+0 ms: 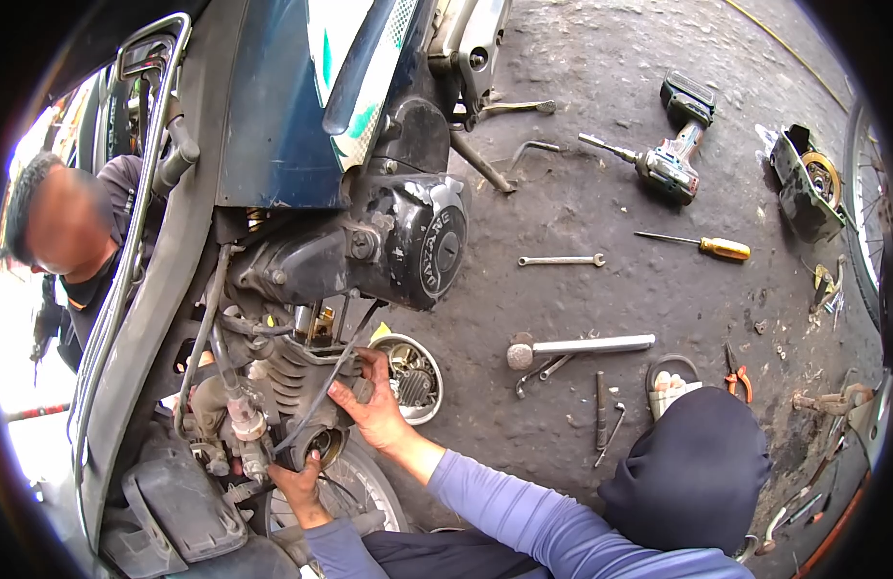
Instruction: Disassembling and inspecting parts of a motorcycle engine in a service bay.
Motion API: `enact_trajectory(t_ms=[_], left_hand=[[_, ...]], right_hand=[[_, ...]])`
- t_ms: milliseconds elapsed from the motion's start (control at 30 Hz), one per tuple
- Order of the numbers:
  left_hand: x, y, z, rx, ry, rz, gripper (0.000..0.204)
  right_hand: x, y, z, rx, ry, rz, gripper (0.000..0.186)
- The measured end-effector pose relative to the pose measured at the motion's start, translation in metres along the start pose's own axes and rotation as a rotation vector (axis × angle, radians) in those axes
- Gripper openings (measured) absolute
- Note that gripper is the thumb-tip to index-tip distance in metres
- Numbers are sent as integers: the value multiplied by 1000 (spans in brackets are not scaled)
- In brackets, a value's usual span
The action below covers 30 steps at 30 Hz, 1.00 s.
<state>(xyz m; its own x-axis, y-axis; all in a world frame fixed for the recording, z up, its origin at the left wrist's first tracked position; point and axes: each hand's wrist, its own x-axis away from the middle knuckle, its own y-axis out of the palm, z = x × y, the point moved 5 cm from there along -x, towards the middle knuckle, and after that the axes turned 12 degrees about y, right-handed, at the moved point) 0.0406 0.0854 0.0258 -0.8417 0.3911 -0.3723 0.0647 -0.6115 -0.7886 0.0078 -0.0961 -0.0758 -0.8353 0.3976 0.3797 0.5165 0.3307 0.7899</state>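
Both my hands are on a motorcycle engine that lies to the left. My right hand (377, 410) curls round the side of the finned engine cylinder (290, 378), its thumb lying against a grey block. Lower down, my left hand (300, 489) grips the cylinder's lower end, thumb beside a round opening (325, 446); its other fingers are partly hidden. Metal rods and a brassy part show in the gap between the cylinder and the black engine cover (408, 236). A thin dark cable (329, 388) crosses in front of the fins. Beside the cylinder is the carburettor (246, 425).
A white bowl of metal parts (418, 381) stands by my right hand. On the floor lie a spanner (562, 261), hammer (591, 345), screwdriver (722, 248), pliers (736, 376) and cordless driver (670, 164). My dark-clad knee (688, 473) is at right. Another person (89, 222) is beyond the frame.
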Motion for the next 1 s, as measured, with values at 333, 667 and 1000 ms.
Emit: enact_trajectory(t_ms=[333, 667, 1000], left_hand=[[-12, -1, 32, -114, 71, -149, 66], [15, -3, 82, 159, -318, -65, 98], [118, -56, 196, 199, -473, -280, 74]], right_hand=[[22, -21, -36, 389, 76, -137, 104], [41, -59, -92, 2080, 466, -1177, 66], [40, -30, -211, 1811, 324, -970, 37]])
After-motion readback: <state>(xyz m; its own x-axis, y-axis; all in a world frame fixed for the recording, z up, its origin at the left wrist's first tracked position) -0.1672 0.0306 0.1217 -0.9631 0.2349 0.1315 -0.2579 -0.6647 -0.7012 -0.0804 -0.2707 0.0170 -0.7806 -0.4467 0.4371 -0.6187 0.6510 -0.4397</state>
